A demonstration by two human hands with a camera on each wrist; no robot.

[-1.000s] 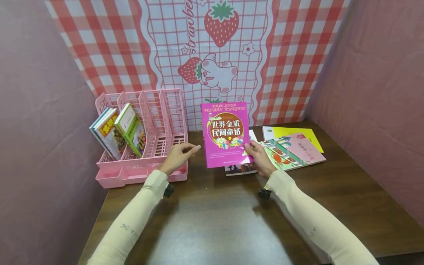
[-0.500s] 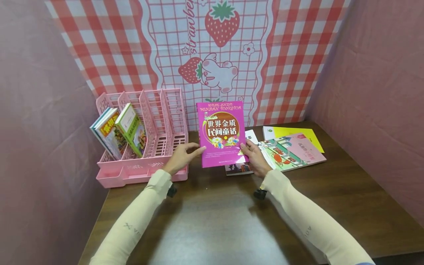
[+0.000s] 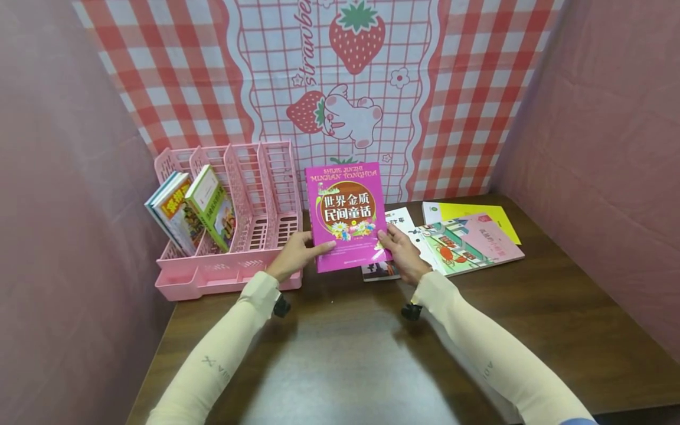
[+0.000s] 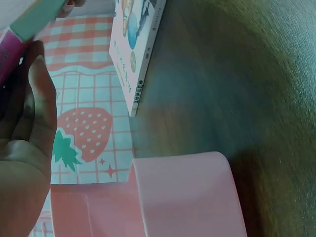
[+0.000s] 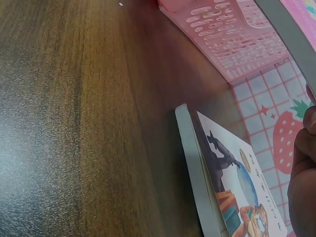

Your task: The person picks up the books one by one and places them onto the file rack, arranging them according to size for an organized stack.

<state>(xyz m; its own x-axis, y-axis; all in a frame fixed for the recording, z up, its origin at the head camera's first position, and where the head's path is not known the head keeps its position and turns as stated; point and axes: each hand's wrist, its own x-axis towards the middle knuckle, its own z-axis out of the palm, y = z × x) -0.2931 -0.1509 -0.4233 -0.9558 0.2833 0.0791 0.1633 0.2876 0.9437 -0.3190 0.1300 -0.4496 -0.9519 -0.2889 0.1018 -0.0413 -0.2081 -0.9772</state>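
A magenta book (image 3: 347,206) with white title characters and flowers is held up, cover showing, between my two hands above the table. My left hand (image 3: 297,254) pinches its lower left edge, thumb across the front cover and the other fingers behind. On the lower right edge my right hand (image 3: 406,254) grips it the same way, thumb in front. The left wrist view catches only a corner of the book (image 4: 12,54) beside the left thumb. In the right wrist view the book's page edge (image 5: 291,42) crosses the upper right corner, above the fingers of the right hand (image 5: 303,163).
A pink slotted book rack (image 3: 212,271) stands at the left, holding several books, among them a green one (image 3: 212,206). Right of the raised book lie a white book (image 3: 401,218), a pink crab-picture book (image 3: 473,242) and a yellow one (image 3: 478,215). A checked strawberry cloth (image 3: 350,88) hangs behind.
The magenta book has moved left toward the rack, carried by the right hand. My left hand has come from beside it to take hold of its left edge.
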